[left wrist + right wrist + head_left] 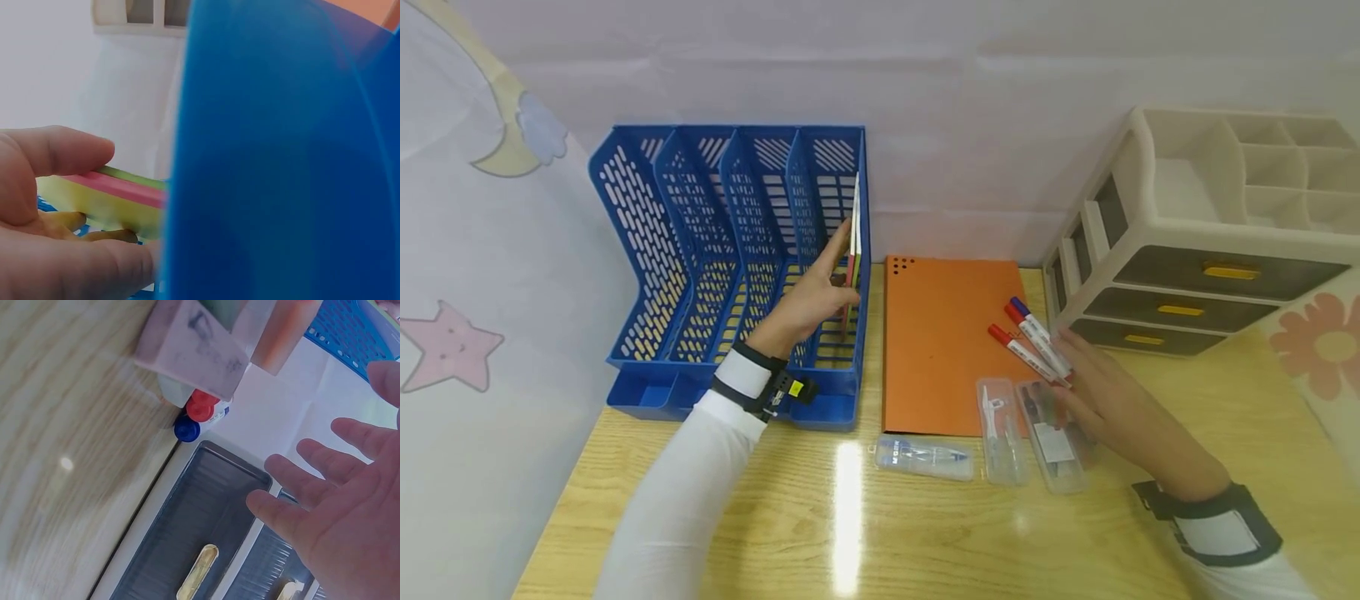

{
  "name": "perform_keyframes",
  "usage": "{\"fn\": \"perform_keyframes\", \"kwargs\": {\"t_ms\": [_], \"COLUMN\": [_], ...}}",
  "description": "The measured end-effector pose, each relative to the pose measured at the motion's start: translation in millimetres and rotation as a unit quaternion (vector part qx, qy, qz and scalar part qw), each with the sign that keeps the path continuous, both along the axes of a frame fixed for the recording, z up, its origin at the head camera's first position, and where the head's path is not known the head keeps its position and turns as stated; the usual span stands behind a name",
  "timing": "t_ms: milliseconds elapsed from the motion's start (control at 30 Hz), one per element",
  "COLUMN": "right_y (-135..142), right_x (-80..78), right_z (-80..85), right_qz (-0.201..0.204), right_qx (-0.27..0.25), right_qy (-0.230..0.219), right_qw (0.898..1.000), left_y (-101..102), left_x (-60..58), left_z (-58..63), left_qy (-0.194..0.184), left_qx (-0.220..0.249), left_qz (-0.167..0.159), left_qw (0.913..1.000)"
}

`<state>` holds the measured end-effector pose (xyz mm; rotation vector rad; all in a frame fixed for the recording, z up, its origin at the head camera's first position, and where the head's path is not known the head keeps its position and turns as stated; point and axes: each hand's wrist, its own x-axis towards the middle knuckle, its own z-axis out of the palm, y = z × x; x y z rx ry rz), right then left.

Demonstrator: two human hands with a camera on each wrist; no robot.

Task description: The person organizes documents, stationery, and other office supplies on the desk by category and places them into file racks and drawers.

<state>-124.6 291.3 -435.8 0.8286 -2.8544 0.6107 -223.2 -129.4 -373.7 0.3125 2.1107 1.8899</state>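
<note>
My left hand (pixel 811 307) reaches into the rightmost slot of a blue file rack (pixel 733 250). It grips thin booklets (pixel 855 229) standing upright against the slot's right wall; in the left wrist view, their green, pink and yellow edges (pixel 119 190) show between the digits. My right hand (pixel 1097 392) hovers with relaxed, spread fingers beside several whiteboard markers, one blue-capped (pixel 1017 305) and two red-capped (pixel 998 335). In the right wrist view its palm (pixel 350 506) is bare, apart from the caps (pixel 200 407). Under the markers lies an orange folder (pixel 943 350).
Clear plastic cases lie along the folder's near edge: one flat sideways (pixel 922 457), another upright in view (pixel 1000 433), a third (pixel 1054 450) beneath the right hand. A cream drawer unit (pixel 1217 233) with yellow handles stands right. Small trays (pixel 831 408) front the rack.
</note>
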Motion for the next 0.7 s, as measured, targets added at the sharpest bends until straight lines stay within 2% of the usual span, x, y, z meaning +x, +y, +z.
{"fn": "perform_keyframes", "kwargs": {"t_ms": [333,433,533,600,700], "right_y": [1,0,-1,-2,-3], "right_x": [1.1,1.4,1.0,0.0,-2.1], "right_z": [3.7,3.5,2.2,1.6,2.3], "right_qz": [-0.016,-0.016,-0.010,-0.008,-0.009], "right_qx": [-0.002,-0.002,-0.009,-0.014,-0.015], "right_qy": [-0.040,-0.040,-0.035,-0.034,-0.036], "right_qw": [0.999,0.999,0.999,0.999,0.999], "left_y": [-7,-7,-6,-4,-2], "left_x": [-3.2,-1.4,6.3,15.7,32.6], "left_z": [-4.5,-4.4,-2.0,1.4,8.6], "left_qy": [0.009,0.027,0.057,0.081,0.117], "left_qx": [-0.007,-0.031,-0.080,-0.130,-0.181], "left_qz": [-0.004,0.001,0.011,0.019,0.037], "left_qw": [0.9999,0.9992,0.9951,0.9880,0.9759]}}
